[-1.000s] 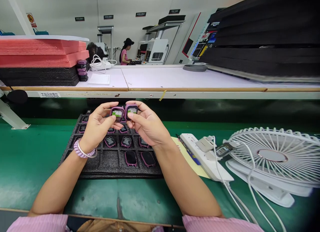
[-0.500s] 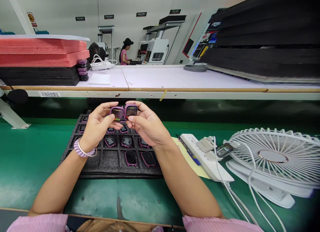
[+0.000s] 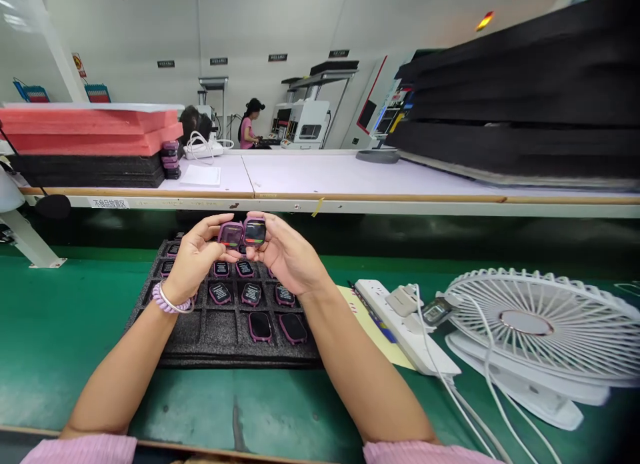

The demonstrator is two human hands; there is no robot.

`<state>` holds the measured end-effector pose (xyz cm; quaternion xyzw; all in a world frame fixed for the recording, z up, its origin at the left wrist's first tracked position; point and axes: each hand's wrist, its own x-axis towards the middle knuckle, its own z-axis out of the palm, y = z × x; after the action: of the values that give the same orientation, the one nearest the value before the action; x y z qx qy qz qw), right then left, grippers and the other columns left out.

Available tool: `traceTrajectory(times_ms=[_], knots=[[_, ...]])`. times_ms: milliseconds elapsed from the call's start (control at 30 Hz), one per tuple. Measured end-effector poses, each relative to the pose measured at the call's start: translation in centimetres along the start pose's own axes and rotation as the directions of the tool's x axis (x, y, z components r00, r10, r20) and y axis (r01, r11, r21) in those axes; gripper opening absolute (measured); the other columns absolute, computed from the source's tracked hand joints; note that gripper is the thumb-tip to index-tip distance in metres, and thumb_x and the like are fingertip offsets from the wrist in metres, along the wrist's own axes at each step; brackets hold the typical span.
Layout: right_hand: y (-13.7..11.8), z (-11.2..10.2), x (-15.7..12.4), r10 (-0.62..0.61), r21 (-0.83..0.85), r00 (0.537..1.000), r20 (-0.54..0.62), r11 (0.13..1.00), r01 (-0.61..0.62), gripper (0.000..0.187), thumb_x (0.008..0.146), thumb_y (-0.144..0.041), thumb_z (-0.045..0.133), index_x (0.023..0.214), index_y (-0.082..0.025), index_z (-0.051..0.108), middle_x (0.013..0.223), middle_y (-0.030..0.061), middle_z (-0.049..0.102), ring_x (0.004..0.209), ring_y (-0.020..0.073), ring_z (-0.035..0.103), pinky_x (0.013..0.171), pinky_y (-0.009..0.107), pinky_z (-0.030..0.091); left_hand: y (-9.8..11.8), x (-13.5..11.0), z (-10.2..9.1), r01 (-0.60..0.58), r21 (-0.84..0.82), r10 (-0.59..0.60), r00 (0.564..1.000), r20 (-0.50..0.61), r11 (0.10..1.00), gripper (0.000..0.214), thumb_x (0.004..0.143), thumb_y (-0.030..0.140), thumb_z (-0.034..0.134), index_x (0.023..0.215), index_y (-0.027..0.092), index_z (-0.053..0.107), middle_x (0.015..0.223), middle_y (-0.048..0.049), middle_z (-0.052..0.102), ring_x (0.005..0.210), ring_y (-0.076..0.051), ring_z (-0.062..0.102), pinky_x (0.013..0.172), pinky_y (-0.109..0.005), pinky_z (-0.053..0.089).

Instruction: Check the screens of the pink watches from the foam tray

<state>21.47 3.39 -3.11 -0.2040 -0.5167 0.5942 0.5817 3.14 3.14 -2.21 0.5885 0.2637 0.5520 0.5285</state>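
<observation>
My left hand (image 3: 197, 256) is closed around the edges of a purple smartwatch body (image 3: 231, 235), its screen turned toward me. A second purple smartwatch body (image 3: 255, 231) sits in the fingers of my right hand (image 3: 287, 254), side by side with the first and seemingly touching it. Both screens show small coloured marks near the bottom. Beneath my hands lies a black foam tray (image 3: 217, 327) with square compartments. Several more watch bodies rest in it, such as a dark-screened one (image 3: 260, 327) in the front row; others show white text. My hands hide part of the back rows.
On the right stand a white power strip (image 3: 410, 331) with plugs and cables, and a white fan (image 3: 530, 324). A shelf (image 3: 310, 174) spans the back, bearing red foam (image 3: 90, 131) at left and black foam sheets (image 3: 515, 111) at right. A co-worker (image 3: 249, 127) sits beyond.
The view has tilted up a little, so the scene sits lower. My right thumb has moved off the right watch's screen, and the marks on both screens look different.
</observation>
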Motion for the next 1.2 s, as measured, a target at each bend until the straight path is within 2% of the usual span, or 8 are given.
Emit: traceTrajectory(times_ms=[133, 300, 467, 600, 733, 833, 1067, 1200], knots=[[-1.6, -0.2, 3.0, -0.034, -0.066, 0.998, 0.048, 0.997, 0.037, 0.033, 0.093, -0.044, 0.075, 0.114, -0.02, 0.065, 0.089, 0.0037, 0.067, 0.064, 0.0156, 0.063, 0.058, 0.027, 0.052, 1.4, 2.3, -0.2, -0.051, -0.011, 0.05, 0.999, -0.003, 0.999, 0.058, 0.068, 0.015, 0.068, 0.126, 0.016, 0.059, 0.1, -0.0032, 0.07, 0.069, -0.014, 0.075, 0.07, -0.025, 0.066], [-5.1, 0.4, 7.1, -0.141, -0.115, 0.986, 0.087, 0.982, 0.151, 0.022, 0.096, -0.035, 0.07, 0.112, -0.022, 0.063, 0.092, 0.0043, 0.068, 0.066, 0.0164, 0.063, 0.059, 0.027, 0.052, 4.3, 5.9, -0.3, -0.222, 0.025, 0.222, 0.975, -0.013, 0.975, 0.062, 0.068, 0.011, 0.07, 0.129, 0.019, 0.056, 0.101, -0.0029, 0.069, 0.072, -0.013, 0.073, 0.074, -0.026, 0.065], [-7.8, 1.8, 8.4, -0.211, -0.153, 0.966, 0.148, 0.96, 0.233, 0.042, 0.087, -0.05, 0.072, 0.116, -0.023, 0.058, 0.099, 0.0058, 0.068, 0.071, 0.0179, 0.063, 0.063, 0.029, 0.053, 6.4, 8.1, -0.3, -0.383, 0.11, 0.382, 0.924, 0.024, 0.917, 0.067, 0.067, 0.007, 0.072, 0.13, 0.023, 0.055, 0.1, -0.0027, 0.069, 0.074, -0.013, 0.071, 0.076, -0.027, 0.063], [-9.1, 2.7, 8.1, -0.27, -0.19, 0.94, 0.207, 0.932, 0.309, 0.06, 0.071, -0.037, 0.079, 0.123, -0.024, 0.054, 0.105, 0.0037, 0.066, 0.076, 0.0177, 0.063, 0.071, 0.031, 0.055, 7.2, 8.9, -0.4, -0.482, 0.164, 0.474, 0.876, 0.088, 0.861, 0.066, 0.071, 0.013, 0.079, 0.132, 0.026, 0.055, 0.101, -0.0026, 0.068, 0.076, -0.014, 0.07, 0.075, -0.027, 0.062], [-9.8, 3.0, 7.6, -0.287, -0.224, 0.919, 0.271, 0.91, 0.35, 0.067, 0.067, -0.028, 0.078, 0.128, -0.025, 0.051, 0.11, 0.0032, 0.065, 0.08, 0.0182, 0.065, 0.076, 0.032, 0.057, 7.5, 9.2, -0.5, -0.549, 0.173, 0.534, 0.836, 0.125, 0.818, 0.067, 0.073, 0.02, 0.085, 0.133, 0.029, 0.055, 0.102, -0.0022, 0.068, 0.075, -0.013, 0.069, 0.073, -0.027, 0.061], [-10.2, 3.1, 7.3, -0.289, -0.258, 0.919, 0.27, 0.897, 0.358, 0.068, 0.068, -0.029, 0.077, 0.131, -0.026, 0.052, 0.113, 0.0037, 0.064, 0.082, 0.0196, 0.065, 0.076, 0.034, 0.058, 7.9, 8.9, -0.2, -0.559, 0.167, 0.542, 0.829, 0.135, 0.813, 0.067, 0.073, 0.023, 0.085, 0.132, 0.03, 0.055, 0.102, -0.0017, 0.068, 0.073, -0.012, 0.067, 0.072, -0.026, 0.06], [-11.2, 4.4, 6.0, -0.284, -0.356, 0.939, 0.194, 0.871, 0.337, 0.064, 0.072, -0.029, 0.078, 0.131, -0.027, 0.055, 0.113, 0.0034, 0.059, 0.086, 0.021, 0.064, 0.075, 0.034, 0.059, 9.8, 6.7, 1.5, -0.489, 0.157, 0.491, 0.871, 0.029, 0.858, 0.061, 0.069, 0.024, 0.085, 0.124, 0.028, 0.06, 0.095, -0.0011, 0.067, 0.071, -0.014, 0.065, 0.071, -0.028, 0.059], [-10.9, 4.8, 4.6, -0.27, -0.358, 0.945, 0.183, 0.877, 0.32, 0.066, 0.074, -0.031, 0.082, 0.134, -0.027, 0.054, 0.106, 0.0031, 0.058, 0.088, 0.0213, 0.064, 0.073, 0.033, 0.058, 9.7, 5.2, 2.1, -0.475, 0.148, 0.479, 0.878, 0.01, 0.867, 0.06, 0.07, 0.025, 0.086, 0.124, 0.026, 0.06, 0.095, -0.0026, 0.064, 0.073, -0.016, 0.065, 0.071, -0.029, 0.058]])
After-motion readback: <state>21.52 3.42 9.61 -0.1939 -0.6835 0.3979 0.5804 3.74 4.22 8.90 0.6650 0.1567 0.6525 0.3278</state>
